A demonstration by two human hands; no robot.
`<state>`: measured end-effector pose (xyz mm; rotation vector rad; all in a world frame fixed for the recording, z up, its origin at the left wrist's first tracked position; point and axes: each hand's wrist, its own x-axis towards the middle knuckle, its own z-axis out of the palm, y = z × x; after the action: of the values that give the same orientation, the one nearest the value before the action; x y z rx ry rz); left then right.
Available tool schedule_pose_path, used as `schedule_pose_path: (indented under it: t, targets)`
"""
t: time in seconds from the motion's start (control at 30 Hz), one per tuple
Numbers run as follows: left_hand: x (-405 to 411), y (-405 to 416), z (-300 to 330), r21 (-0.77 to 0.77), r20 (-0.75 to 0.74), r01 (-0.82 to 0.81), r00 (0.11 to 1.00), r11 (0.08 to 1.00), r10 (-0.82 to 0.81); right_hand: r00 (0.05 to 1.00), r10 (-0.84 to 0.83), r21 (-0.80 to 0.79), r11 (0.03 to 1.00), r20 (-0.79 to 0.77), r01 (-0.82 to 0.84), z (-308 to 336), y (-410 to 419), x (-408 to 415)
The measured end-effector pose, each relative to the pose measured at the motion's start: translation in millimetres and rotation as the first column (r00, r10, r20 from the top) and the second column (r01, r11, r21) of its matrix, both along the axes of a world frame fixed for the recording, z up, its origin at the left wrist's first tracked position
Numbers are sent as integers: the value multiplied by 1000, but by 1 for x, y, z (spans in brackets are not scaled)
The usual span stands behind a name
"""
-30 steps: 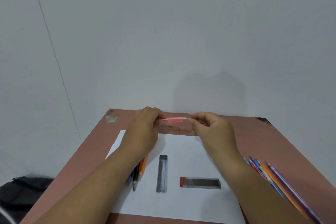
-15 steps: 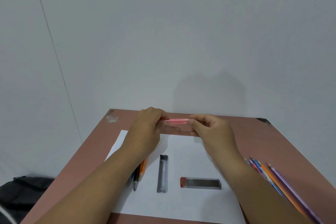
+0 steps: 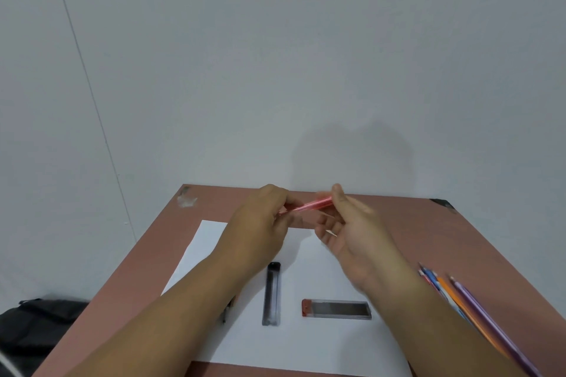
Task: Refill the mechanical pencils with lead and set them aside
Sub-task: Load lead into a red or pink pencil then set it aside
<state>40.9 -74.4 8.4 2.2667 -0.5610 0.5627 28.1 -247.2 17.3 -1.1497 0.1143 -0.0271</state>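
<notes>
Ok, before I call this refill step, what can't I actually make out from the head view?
- Pink pencil: blurred; ends covered by the left hand and right hand, so cap and lead unreadable.
- Pencils under the left forearm: only tips show.
- Lead cases: leads too small to count.
- Pencils at right: hidden by the right forearm and cut by the frame edge.

words on the lead cases [image 3: 337, 308]: none can be read
words on the pencils [image 3: 477, 312]: none can be read
</notes>
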Motion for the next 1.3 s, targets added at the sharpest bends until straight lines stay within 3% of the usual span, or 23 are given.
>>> schedule_pose_path:
  t: [0.17, 0.33, 0.57, 1.3]
  targets:
    - [-10, -13, 1, -120, -33, 121, 992, 985, -126, 998, -63, 364, 930, 6, 57, 4, 3, 2]
    - [-19, -14, 9, -356, -282, 145, 925, 923, -254, 992, -110, 661, 749, 61, 42, 10, -10, 7]
    - [-21, -11, 11, -517, -382, 170, 831, 839, -404, 989, -84, 732, 681, 124, -34, 10, -20, 3]
    - [-19, -9, 11, -491, -426, 163, 812, 856, -399, 985, -110, 747, 664, 133, -27, 9, -19, 1]
